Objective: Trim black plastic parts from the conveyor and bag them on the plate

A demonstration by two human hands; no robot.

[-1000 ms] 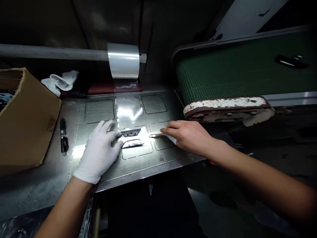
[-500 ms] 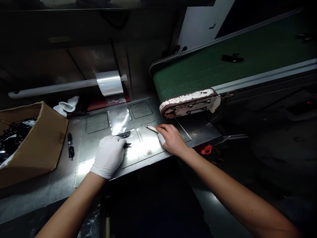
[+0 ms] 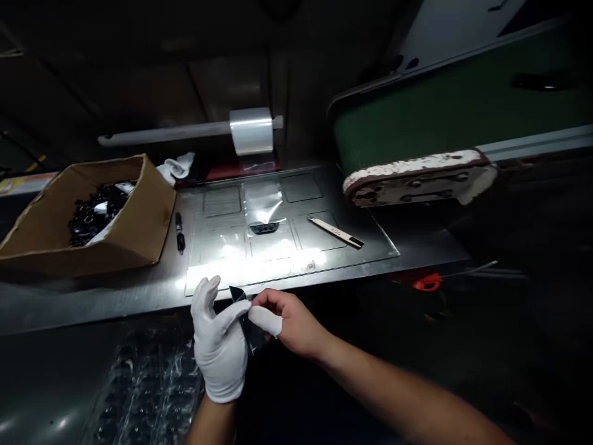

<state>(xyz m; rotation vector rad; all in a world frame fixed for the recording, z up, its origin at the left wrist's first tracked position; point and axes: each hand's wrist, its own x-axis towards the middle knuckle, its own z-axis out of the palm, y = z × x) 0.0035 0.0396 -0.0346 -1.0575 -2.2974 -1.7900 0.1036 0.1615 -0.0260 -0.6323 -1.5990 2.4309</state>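
My left hand [image 3: 220,343], in a white glove, is just off the table's front edge. Its thumb presses on a thin, glossy black piece [image 3: 252,334], while some of its fingers point up. My right hand [image 3: 296,322], bare but for a white cover on the thumb, pinches the same piece from the other side. Both thumb tips meet near its upper part; the fingers hide much of it. Beyond the hands, a white-handled knife [image 3: 336,232] lies on the marked sheet [image 3: 222,241]. A black part with holes [image 3: 264,228] rests at the end of the clear film [image 3: 262,201].
A film roll [image 3: 251,131] hangs on a white rod behind the table. At left stand a cardboard box [image 3: 155,213] of black parts and a black marker [image 3: 180,233]. The conveyor's end [image 3: 417,179] overhangs the right. Clear trays [image 3: 143,377] sit low at left.
My right hand has let go of the knife, leaving it on the sheet. Both hands have come together nearer me, off the table edge, around the black piece. The view has swung left.
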